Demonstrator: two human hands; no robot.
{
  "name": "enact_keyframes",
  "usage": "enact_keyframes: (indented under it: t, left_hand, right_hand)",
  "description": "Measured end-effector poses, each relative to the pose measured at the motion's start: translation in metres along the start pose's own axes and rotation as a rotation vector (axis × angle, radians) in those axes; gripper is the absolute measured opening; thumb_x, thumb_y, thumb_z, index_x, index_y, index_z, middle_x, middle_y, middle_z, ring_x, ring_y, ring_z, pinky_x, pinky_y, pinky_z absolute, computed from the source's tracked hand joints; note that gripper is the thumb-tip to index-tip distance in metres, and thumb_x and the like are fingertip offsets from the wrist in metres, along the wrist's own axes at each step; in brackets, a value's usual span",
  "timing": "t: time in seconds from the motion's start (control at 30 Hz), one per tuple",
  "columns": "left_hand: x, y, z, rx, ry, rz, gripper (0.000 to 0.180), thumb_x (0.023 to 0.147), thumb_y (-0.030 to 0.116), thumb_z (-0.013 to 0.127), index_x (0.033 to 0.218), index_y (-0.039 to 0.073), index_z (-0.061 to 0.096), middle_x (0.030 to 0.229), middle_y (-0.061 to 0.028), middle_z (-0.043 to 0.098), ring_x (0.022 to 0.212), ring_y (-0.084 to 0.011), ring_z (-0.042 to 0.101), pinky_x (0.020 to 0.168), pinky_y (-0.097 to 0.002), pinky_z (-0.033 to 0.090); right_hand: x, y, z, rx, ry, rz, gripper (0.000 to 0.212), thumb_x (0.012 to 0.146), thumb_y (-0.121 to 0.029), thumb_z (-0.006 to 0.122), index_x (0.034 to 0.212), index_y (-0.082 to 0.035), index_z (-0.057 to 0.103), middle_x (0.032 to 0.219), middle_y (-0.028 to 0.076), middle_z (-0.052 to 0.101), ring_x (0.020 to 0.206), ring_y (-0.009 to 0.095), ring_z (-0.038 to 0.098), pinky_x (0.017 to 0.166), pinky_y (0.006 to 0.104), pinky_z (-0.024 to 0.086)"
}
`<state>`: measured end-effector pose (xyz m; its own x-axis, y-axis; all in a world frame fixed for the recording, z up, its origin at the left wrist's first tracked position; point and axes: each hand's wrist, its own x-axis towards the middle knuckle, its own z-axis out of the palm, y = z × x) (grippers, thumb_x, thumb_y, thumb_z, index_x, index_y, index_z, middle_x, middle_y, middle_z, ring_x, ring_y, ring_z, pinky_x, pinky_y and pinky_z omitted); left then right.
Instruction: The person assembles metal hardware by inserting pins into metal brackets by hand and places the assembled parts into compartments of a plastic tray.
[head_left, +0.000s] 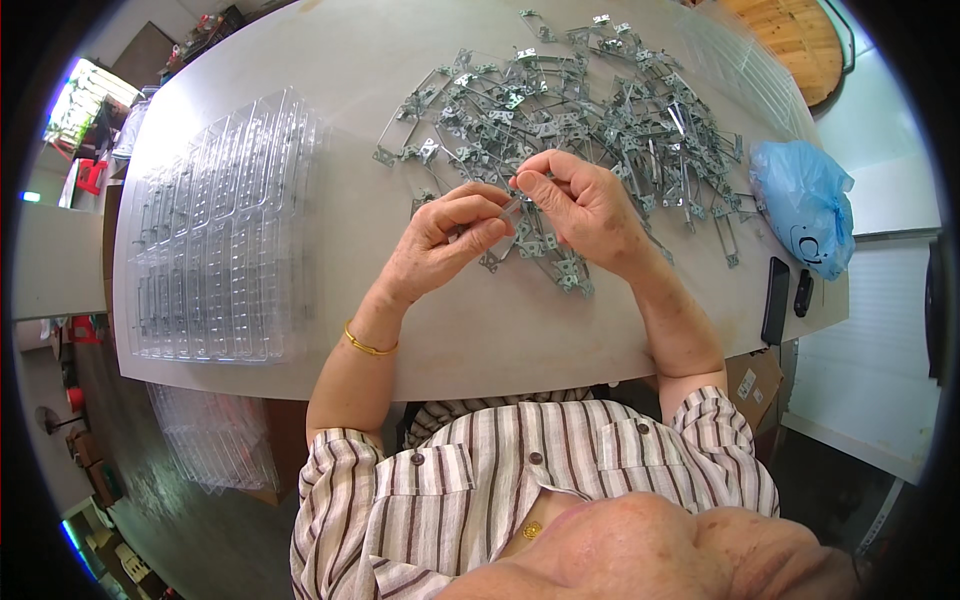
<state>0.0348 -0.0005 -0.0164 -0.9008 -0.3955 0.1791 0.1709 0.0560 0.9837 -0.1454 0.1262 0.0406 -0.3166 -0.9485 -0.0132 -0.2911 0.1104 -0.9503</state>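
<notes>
We see a small workshop for hand assembly. A big grey table [450, 330] carries a heap of metal clips [580, 120] and stacks of clear plastic trays [215, 230]. More trays [215, 440] sit below, with cardboard boxes [95, 465] on the floor.

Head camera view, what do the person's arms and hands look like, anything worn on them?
Both forearms are bare. The left hand has a thin gold bangle at its wrist; the right hand wears nothing visible. Short sleeves of a cream shirt with brown stripes cover the upper arms.
</notes>
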Motion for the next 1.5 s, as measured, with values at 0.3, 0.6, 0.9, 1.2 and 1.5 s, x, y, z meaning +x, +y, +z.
enact_keyframes:
  t: [0.3, 0.6, 0.9, 1.2, 1.5]
  left_hand:
    - [0.000, 0.003, 0.005, -0.020, -0.113, -0.008, 0.017, 0.097, 0.015, 0.067, 0.098, -0.002, 0.071, 0.115, -0.0112, 0.065, 0.085, -0.0148, 0.066, 0.066, -0.0237, 0.050]
    - [0.003, 0.000, -0.007, -0.526, 0.171, -0.093, 0.029, 0.100, 0.026, 0.060, 0.105, -0.001, 0.066, 0.105, -0.0208, 0.069, 0.063, -0.0125, 0.056, 0.049, -0.0225, 0.042]
    - [0.002, -0.009, -0.010, -0.530, 0.130, -0.088, 0.030, 0.100, 0.025, 0.060, 0.112, -0.001, 0.067, 0.106, -0.0196, 0.069, 0.063, -0.0123, 0.055, 0.051, -0.0224, 0.041]
    - [0.003, -0.007, -0.011, -0.421, 0.075, -0.005, 0.028, 0.101, 0.023, 0.061, 0.103, -0.002, 0.072, 0.119, -0.0192, 0.068, 0.064, -0.0116, 0.054, 0.052, -0.0228, 0.040]
    - [0.003, -0.005, -0.013, -0.298, 0.073, 0.037, 0.027, 0.102, 0.023, 0.060, 0.097, -0.002, 0.071, 0.121, -0.0175, 0.066, 0.065, -0.0109, 0.053, 0.057, -0.0234, 0.042]
  right_hand:
    - [0.004, 0.010, -0.003, 0.115, 0.141, -0.156, 0.012, 0.100, -0.019, 0.066, 0.098, -0.007, 0.068, 0.067, -0.008, 0.057, 0.059, -0.001, 0.046, 0.053, 0.0190, 0.038]
    - [0.004, 0.013, 0.002, 0.033, 0.194, -0.197, 0.015, 0.099, -0.019, 0.068, 0.106, -0.006, 0.067, 0.070, -0.004, 0.057, 0.061, 0.001, 0.047, 0.052, 0.0213, 0.039]
    - [0.000, 0.005, 0.004, -0.084, 0.140, -0.115, 0.010, 0.098, -0.010, 0.065, 0.106, -0.004, 0.066, 0.071, -0.001, 0.061, 0.060, 0.003, 0.048, 0.052, 0.0233, 0.041]
    - [-0.001, -0.001, 0.002, 0.026, 0.074, 0.003, 0.018, 0.101, -0.015, 0.061, 0.114, -0.003, 0.062, 0.072, 0.001, 0.063, 0.058, 0.006, 0.054, 0.051, 0.0237, 0.043]
    - [0.005, 0.000, -0.007, 0.301, -0.083, 0.159, 0.034, 0.103, -0.026, 0.061, 0.126, -0.001, 0.056, 0.073, -0.001, 0.060, 0.057, 0.005, 0.054, 0.049, 0.0211, 0.044]
